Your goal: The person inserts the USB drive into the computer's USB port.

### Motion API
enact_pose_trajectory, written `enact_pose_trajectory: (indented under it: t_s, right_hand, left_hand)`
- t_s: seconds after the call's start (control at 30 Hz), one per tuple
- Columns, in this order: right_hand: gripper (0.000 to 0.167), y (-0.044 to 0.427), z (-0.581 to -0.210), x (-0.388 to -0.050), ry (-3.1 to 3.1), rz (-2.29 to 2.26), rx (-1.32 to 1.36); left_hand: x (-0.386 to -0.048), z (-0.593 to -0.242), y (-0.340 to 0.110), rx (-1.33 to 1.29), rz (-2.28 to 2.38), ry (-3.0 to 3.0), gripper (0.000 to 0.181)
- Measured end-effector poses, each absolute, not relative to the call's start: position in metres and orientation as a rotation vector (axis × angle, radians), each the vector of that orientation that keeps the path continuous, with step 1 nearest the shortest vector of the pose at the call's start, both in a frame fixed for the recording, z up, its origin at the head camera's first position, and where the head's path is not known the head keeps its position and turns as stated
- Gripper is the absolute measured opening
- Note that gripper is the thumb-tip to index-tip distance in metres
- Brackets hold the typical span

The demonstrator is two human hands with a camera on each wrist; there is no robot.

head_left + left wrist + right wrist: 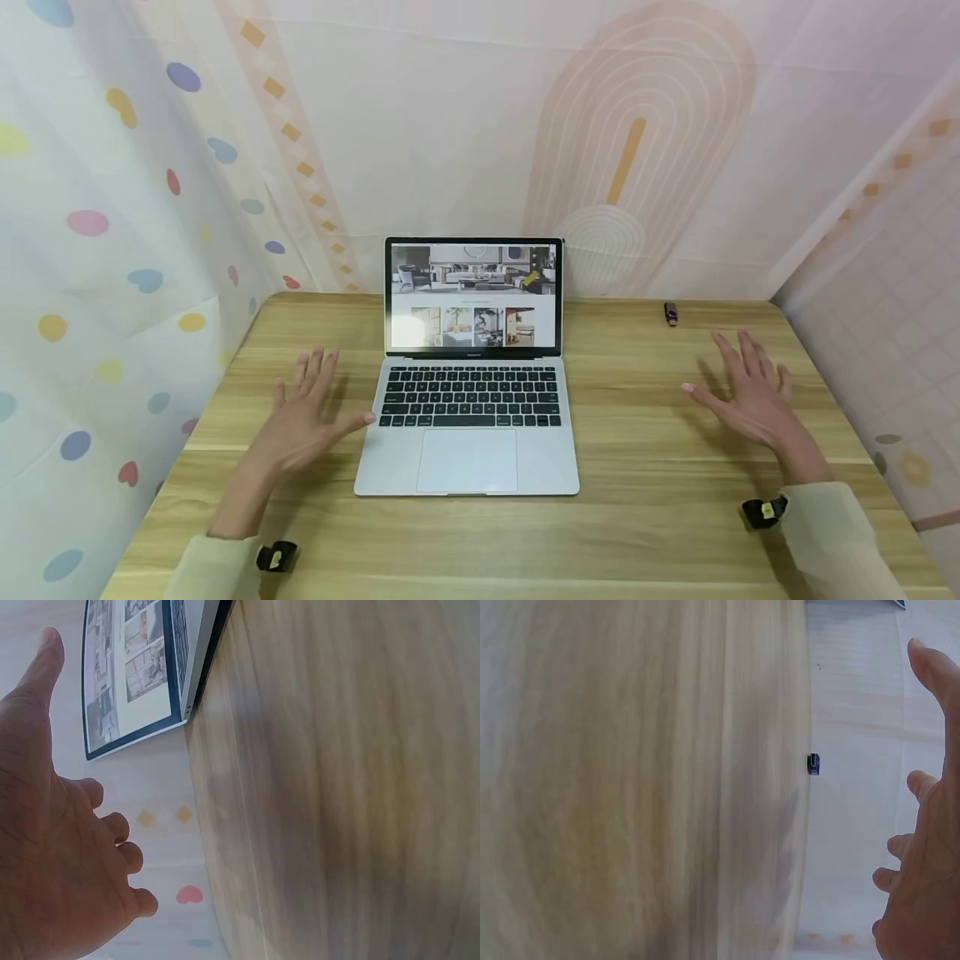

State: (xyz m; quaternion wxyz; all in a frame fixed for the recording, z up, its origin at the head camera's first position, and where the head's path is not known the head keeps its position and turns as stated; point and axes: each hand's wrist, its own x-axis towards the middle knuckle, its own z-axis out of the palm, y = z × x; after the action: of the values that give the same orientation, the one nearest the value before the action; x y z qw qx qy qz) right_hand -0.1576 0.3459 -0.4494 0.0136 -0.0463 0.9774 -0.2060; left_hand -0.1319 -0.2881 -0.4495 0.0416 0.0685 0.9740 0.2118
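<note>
An opened silver laptop (468,462) stands in the middle of the table, its lit screen (474,300) showing a page of furnished-room pictures. To its left, my left hand (296,429) hovers over the wood with fingers spread, the thumb tip close to the keyboard's left edge; whether it touches cannot be told. My right hand (750,400) is held above the table on the right, fingers spread, holding nothing. Beyond it, near the back edge, lies a small dark USB flash drive (671,314), also seen in the right wrist view as a tiny dark stick (814,764).
The wooden table (637,533) reaches back to a patterned curtain (450,125), which also hangs along the left and right sides. A dark wrist camera (277,556) sits at the left sleeve and another camera (763,512) at the right sleeve.
</note>
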Motion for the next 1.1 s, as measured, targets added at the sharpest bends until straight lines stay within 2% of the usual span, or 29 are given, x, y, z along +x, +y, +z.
enact_pose_trajectory:
  t_s: [0.53, 1.1]
  right_hand:
    - [0.098, 0.340, -0.447, -0.166, 3.012, -0.636, -0.168]
    - [0.098, 0.337, -0.448, -0.176, 2.984, -0.672, -0.183]
  left_hand:
    - [-0.128, -0.461, -0.268, 0.264, 0.665, 2.937, 0.119]
    - [-0.124, -0.466, -0.257, 0.328, 0.647, 2.898, 0.120]
